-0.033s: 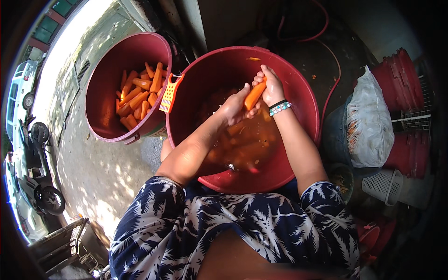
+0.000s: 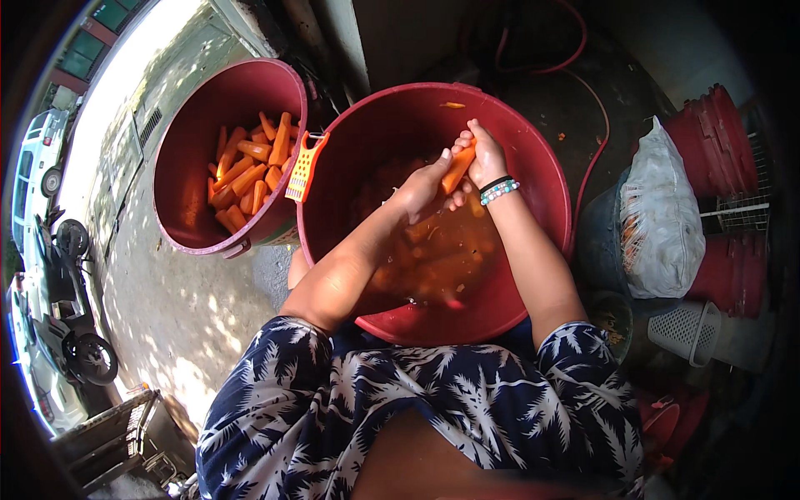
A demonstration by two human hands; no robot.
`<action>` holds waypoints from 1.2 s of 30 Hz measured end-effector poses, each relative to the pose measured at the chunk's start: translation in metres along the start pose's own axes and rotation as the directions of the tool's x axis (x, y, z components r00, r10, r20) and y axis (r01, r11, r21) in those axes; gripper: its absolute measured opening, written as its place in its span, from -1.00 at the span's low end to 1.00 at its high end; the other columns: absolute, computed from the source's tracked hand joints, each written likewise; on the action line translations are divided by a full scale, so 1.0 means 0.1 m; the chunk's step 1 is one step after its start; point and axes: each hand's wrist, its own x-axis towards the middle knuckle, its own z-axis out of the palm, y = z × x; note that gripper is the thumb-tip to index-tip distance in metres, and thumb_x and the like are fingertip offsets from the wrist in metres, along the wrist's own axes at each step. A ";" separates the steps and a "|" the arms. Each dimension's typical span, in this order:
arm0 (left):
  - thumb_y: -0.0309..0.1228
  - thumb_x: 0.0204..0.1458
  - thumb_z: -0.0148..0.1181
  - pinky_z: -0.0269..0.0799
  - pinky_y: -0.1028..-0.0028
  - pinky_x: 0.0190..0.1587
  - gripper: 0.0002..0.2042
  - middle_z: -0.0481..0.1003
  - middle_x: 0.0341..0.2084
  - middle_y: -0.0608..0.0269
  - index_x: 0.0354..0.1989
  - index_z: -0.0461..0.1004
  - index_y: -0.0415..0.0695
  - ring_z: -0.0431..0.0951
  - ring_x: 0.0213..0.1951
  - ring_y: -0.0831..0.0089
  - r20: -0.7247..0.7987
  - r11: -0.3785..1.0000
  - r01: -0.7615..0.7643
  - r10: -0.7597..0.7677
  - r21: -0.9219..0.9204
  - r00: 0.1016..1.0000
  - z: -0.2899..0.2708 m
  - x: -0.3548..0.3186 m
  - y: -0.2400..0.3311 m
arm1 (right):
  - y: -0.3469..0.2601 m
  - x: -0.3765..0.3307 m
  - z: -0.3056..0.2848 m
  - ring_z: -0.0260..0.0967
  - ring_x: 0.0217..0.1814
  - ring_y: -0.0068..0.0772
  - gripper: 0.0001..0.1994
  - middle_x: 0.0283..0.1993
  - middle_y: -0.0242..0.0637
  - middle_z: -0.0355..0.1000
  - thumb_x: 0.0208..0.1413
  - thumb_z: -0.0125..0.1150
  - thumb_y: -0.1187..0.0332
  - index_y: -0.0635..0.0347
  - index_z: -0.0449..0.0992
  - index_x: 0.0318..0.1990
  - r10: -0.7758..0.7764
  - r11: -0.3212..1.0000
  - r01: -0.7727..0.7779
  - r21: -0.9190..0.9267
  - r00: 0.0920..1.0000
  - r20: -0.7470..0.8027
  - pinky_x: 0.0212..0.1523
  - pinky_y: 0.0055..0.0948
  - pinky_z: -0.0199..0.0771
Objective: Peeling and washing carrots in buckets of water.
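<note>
While the left hand [image 2: 423,190] and right hand [image 2: 487,158] grasp one carrot [image 2: 458,170] at the frame's upper middle, over cloudy water [image 2: 442,258] in a red tub [image 2: 533,167], more carrots [image 2: 248,173] in a second tub [image 2: 187,133] at upper left, an orange slotted tool [image 2: 307,163] between the two rims

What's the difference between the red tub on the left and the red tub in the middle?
The left tub holds a heap of carrots with no water showing; the middle tub holds murky brownish water with orange pieces under it.
The middle tub has the left hand and right hand over it; the left tub has neither.
Both are red, round and open-topped.
</note>
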 end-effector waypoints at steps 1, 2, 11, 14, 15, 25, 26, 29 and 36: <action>-0.10 0.19 -0.22 0.34 0.54 -0.45 -0.61 0.36 -0.46 0.24 -0.02 0.22 -0.17 0.39 -0.53 0.52 -0.079 0.960 -0.121 0.145 0.252 0.986 0.02 0.00 -0.05 | 0.00 0.09 -0.11 0.14 -0.59 -0.48 -0.88 -0.60 -0.40 0.17 0.18 -0.07 0.36 0.11 0.24 -0.40 0.022 0.999 -0.020 0.050 0.999 -0.035 -0.49 -0.45 0.34; -0.17 0.17 -0.12 0.39 0.50 -0.37 -0.61 0.38 -0.42 0.21 0.04 0.19 -0.20 0.44 -0.45 0.51 -0.120 0.842 -0.210 0.306 0.496 0.944 0.02 -0.01 -0.09 | 0.03 0.16 -0.19 0.14 -0.59 -0.48 -0.88 -0.60 -0.40 0.17 0.18 -0.07 0.36 0.11 0.24 -0.40 0.018 0.998 -0.016 0.053 0.999 -0.036 -0.49 -0.45 0.34; -0.20 0.16 -0.08 0.31 0.49 -0.49 -0.69 0.41 -0.46 0.20 -0.13 0.34 -0.20 0.38 -0.61 0.50 0.287 0.432 -0.494 0.460 0.755 0.840 0.01 -0.13 0.00 | 0.03 0.07 -0.11 0.09 -0.65 -0.53 -0.69 -0.67 -0.42 0.13 0.24 -0.21 0.15 0.07 0.20 -0.51 0.448 0.854 -0.456 0.250 0.889 0.090 -0.55 -0.55 0.27; -0.18 0.21 -0.22 0.22 0.57 -0.56 -0.68 0.40 -0.50 0.26 -0.17 0.36 -0.16 0.31 -0.67 0.58 0.142 0.531 -0.522 0.597 0.668 0.790 -0.04 -0.02 -0.19 | 0.10 0.04 -0.05 0.07 -0.67 -0.53 -0.67 -0.67 -0.43 0.12 0.25 -0.28 0.12 0.06 0.20 -0.50 0.366 0.885 -0.344 0.313 0.930 -0.013 -0.59 -0.56 0.24; -0.19 0.24 -0.32 0.19 0.62 -0.60 -0.67 0.37 -0.53 0.30 -0.15 0.35 -0.13 0.26 -0.71 0.64 0.078 0.528 -0.509 0.639 0.679 0.766 -0.06 0.04 -0.25 | 0.13 0.03 -0.04 0.05 -0.67 -0.55 -0.68 -0.67 -0.44 0.11 0.25 -0.30 0.12 0.06 0.21 -0.49 0.276 0.917 -0.224 0.330 0.953 -0.121 -0.62 -0.58 0.22; -0.55 -0.20 0.15 0.37 0.51 -0.53 -0.53 0.35 -0.43 0.18 -0.10 0.06 -0.11 0.39 -0.61 0.50 -0.307 0.791 -0.014 0.254 0.612 0.917 -0.40 0.33 -0.57 | 0.53 0.24 -0.22 0.14 -0.69 -0.38 -0.69 -0.73 -0.32 0.15 0.11 -0.17 0.21 0.15 0.23 -0.61 0.097 0.934 -0.167 -0.316 0.970 -0.224 -0.62 -0.40 0.19; -0.53 -0.22 0.16 0.39 0.50 -0.52 -0.54 0.36 -0.44 0.16 -0.13 0.09 -0.14 0.42 -0.58 0.49 -0.439 0.709 0.232 0.121 0.666 0.890 -0.46 0.35 -0.58 | 0.61 0.32 -0.31 0.21 -0.67 -0.36 -0.67 -0.73 -0.30 0.20 0.10 -0.15 0.21 0.17 0.26 -0.65 0.081 0.858 -0.189 -0.478 0.968 -0.236 -0.58 -0.38 0.23; -0.10 -0.10 0.14 0.39 0.29 -0.13 -0.50 0.46 -0.18 0.00 -0.02 0.33 -0.15 0.48 -0.10 0.21 -0.550 0.282 0.505 0.111 0.816 0.827 -0.93 0.58 -0.79 | 0.76 0.62 -0.82 0.41 -0.46 -0.16 -0.68 -0.47 -0.05 0.47 0.03 -0.02 0.19 0.26 0.45 -0.56 -0.139 0.286 -0.001 -0.958 0.989 -0.043 -0.33 -0.30 0.36; -0.06 -0.04 0.03 0.42 0.23 -0.16 -0.48 0.51 -0.25 0.04 0.01 0.34 -0.20 0.51 -0.20 0.07 -0.543 0.208 0.502 0.268 0.839 0.796 -1.59 0.51 -1.05 | 1.30 0.42 -1.75 0.09 0.26 -0.09 -0.41 0.23 0.02 0.10 -0.05 0.02 0.41 0.27 0.11 0.21 0.170 -0.557 -0.151 -0.817 0.942 -0.290 0.20 -0.29 0.16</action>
